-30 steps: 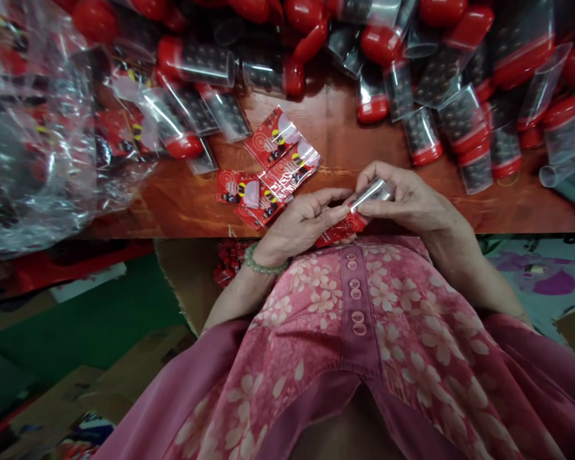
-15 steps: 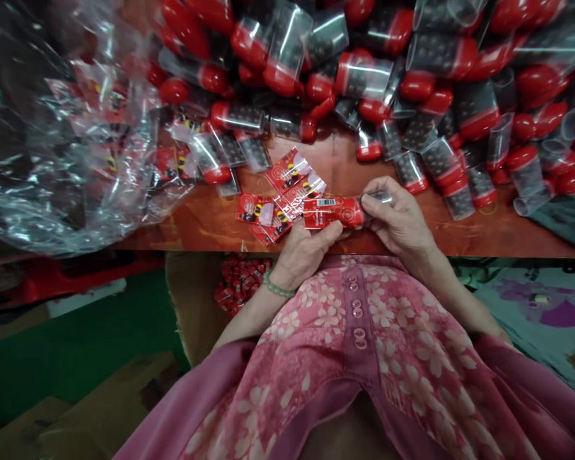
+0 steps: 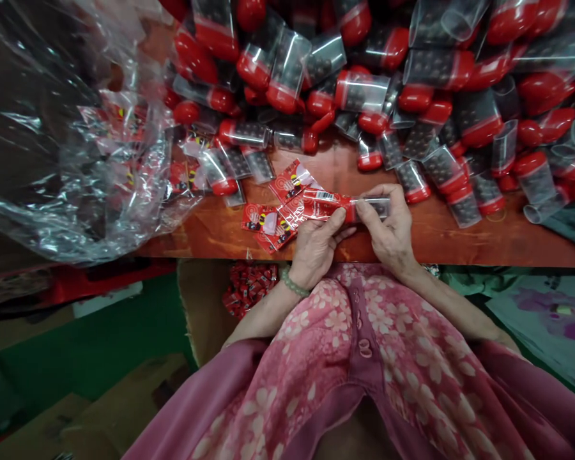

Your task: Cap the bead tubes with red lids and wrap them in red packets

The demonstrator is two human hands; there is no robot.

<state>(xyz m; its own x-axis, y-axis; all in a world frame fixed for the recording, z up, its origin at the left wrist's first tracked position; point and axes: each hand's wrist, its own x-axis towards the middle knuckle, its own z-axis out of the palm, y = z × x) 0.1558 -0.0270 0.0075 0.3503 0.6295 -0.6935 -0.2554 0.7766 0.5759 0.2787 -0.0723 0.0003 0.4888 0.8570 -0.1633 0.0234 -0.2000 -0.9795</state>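
My left hand [image 3: 317,244] pinches a red printed packet [image 3: 323,203] at the near edge of the wooden table [image 3: 441,236]. My right hand [image 3: 388,227] grips a clear plastic tube [image 3: 376,206], and the packet's right end meets the tube's mouth between my fingers. How far the packet sits inside the tube is hidden by my fingers. Several more red packets [image 3: 271,220] lie flat on the table just left of my hands.
A heap of clear tubes with red caps [image 3: 364,89] fills the far side of the table. Crumpled clear plastic bags [image 3: 62,140] spread over the left end. Below the table edge stands a cardboard box [image 3: 196,306] holding more red packets [image 3: 246,294].
The red packet came up from under my hands and now lies level, end to end with the tube. The view tilted up, showing more of the tube heap.
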